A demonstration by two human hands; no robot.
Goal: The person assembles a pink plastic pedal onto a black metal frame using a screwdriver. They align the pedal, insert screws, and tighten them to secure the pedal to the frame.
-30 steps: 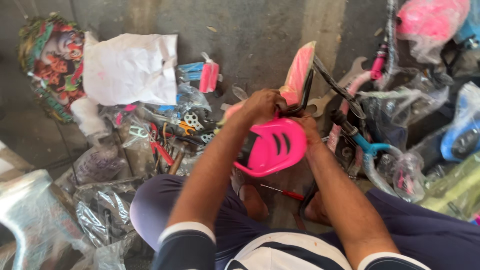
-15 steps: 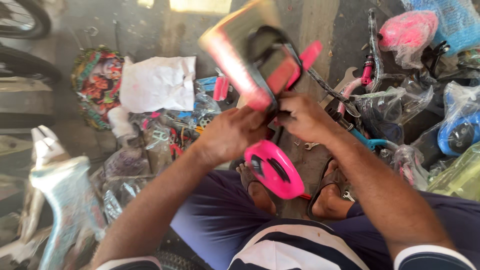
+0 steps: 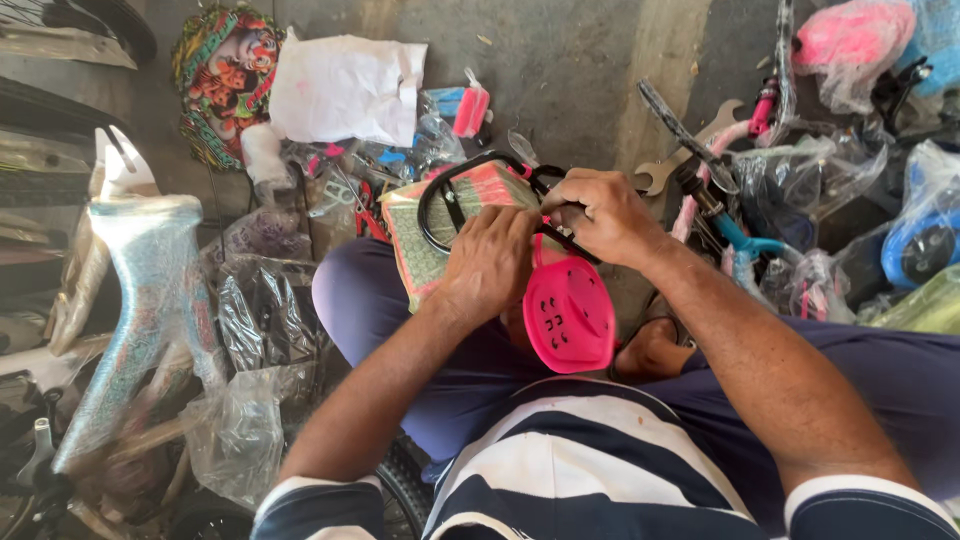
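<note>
I sit on the floor with a small pink child's bicycle seat part point(image 3: 568, 315) over my lap. It joins a black metal frame point(image 3: 440, 195) and a patterned pink and green pad point(image 3: 425, 245). My left hand point(image 3: 490, 262) presses down on the pad and the top of the pink part. My right hand point(image 3: 598, 215) is closed around the black frame where it meets the pink part.
A silver-blue wrapped bicycle frame point(image 3: 140, 300) lies at the left. Plastic bags point(image 3: 255, 320), small tools point(image 3: 345, 195) and a white bag point(image 3: 345, 88) litter the concrete floor. A spanner point(image 3: 690, 150), a pink and blue bicycle frame point(image 3: 730, 225) and wrapped parts point(image 3: 850, 40) crowd the right.
The seat assembly was held up in front of me; now it is lowered onto my lap and turned, with both hands still on it.
</note>
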